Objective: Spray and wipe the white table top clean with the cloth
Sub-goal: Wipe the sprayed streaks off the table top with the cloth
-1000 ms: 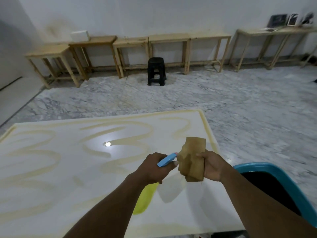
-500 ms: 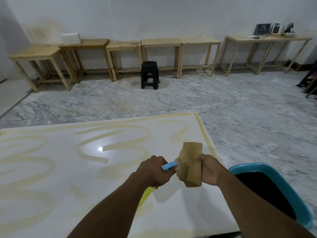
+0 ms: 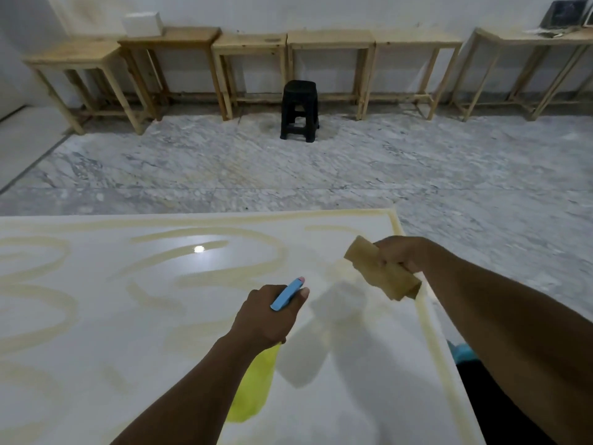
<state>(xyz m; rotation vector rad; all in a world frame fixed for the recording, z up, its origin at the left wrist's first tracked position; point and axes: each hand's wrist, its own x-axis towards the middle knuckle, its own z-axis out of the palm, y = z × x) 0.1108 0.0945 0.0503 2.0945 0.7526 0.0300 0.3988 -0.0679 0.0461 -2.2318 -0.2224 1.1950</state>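
Note:
The white table top (image 3: 96,316) fills the lower left and carries looping yellowish-brown smears. My left hand (image 3: 269,316) is closed around a spray bottle (image 3: 253,387) with a yellow-green body and a blue nozzle that points forward over the table; the hand hides the bottle's neck. My right hand (image 3: 401,255) grips a folded tan cloth (image 3: 382,271), held in the air over the table's right edge, apart from the bottle.
A blue-rimmed bin (image 3: 462,353) sits on the floor just right of the table, mostly behind my right arm. Beyond the table lies marble floor, a black stool (image 3: 300,110) and a row of wooden tables (image 3: 250,43) along the far wall.
My hands have separated: the cloth went from touching the nozzle to up and right over the table's edge. The view has tipped down and closer to the table.

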